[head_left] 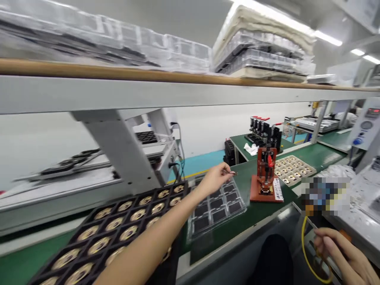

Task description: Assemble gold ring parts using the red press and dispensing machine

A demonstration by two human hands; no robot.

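Note:
My left hand [215,179] reaches forward over a clear plastic tray [219,202] with square compartments. Its thumb and fingers pinch a small metal part [233,173], too small to name exactly. Under my left forearm lies a black tray [124,219] of round gold-coloured rings in separate pockets. At the lower right, my right hand [344,253] has its fingers curled in beside a loop of yellow cord [303,233]. Whatever lies between those fingers is hidden. Between the hands, a red-brown toggle clamp fixture [266,178] with a red handle stands on the green bench.
Behind the fixture lies a beige tray [293,169] of gold parts. A shelf edge [178,91] loaded with plastic trays crosses overhead. More black clamp fixtures [263,130] stand on a farther table. White cloth or plastic [337,172] lies at the right.

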